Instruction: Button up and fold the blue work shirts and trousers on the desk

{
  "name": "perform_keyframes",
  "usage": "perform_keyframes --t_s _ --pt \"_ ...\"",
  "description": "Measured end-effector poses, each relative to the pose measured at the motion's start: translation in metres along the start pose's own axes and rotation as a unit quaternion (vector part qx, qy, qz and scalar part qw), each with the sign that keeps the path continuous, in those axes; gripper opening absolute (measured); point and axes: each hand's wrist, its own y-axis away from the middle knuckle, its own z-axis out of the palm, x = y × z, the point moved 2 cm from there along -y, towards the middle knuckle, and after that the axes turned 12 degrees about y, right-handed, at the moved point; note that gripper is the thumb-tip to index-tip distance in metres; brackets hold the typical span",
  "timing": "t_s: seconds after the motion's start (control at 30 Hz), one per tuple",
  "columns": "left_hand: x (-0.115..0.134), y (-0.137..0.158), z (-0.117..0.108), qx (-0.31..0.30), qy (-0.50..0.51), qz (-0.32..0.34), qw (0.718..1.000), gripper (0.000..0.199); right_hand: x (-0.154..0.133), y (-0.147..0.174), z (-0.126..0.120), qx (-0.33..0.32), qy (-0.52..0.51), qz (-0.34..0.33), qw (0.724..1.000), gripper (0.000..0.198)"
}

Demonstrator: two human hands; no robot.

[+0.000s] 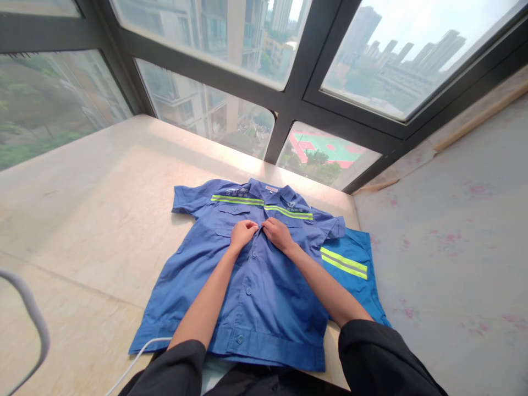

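A blue short-sleeved work shirt (206, 275) lies front up, its collar toward the window and yellow-green reflective stripes across the chest. Both hands are at its front placket, just below the stripes. My left hand (244, 233) pinches the placket edge from the left. From the right, my right hand (278, 232) pinches the other side, its fingertips close to those of the left. Whatever button sits between the fingertips is hidden. Below the hands, several buttons (248, 291) run down the placket to the hem and look fastened.
A brighter blue garment (350, 253) with a reflective stripe lies partly under the shirt's right side. The pale stone ledge (82, 220) extends left. Dark-framed windows (284, 99) stand behind, a flowered wall (445, 247) at right. A white cable (140, 352) passes beside the left forearm.
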Motion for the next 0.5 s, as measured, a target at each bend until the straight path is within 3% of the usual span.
perform_keyframes --t_s 0.3,0.5 --pt "0.002 -0.002 0.001 -0.006 0.077 -0.052 0.996 0.014 0.005 0.003 0.010 0.082 -0.024 -0.048 0.995 0.025" --pt "0.003 -0.003 0.000 -0.009 0.106 -0.062 0.992 0.009 0.002 0.002 0.014 0.093 -0.019 -0.065 0.993 0.028"
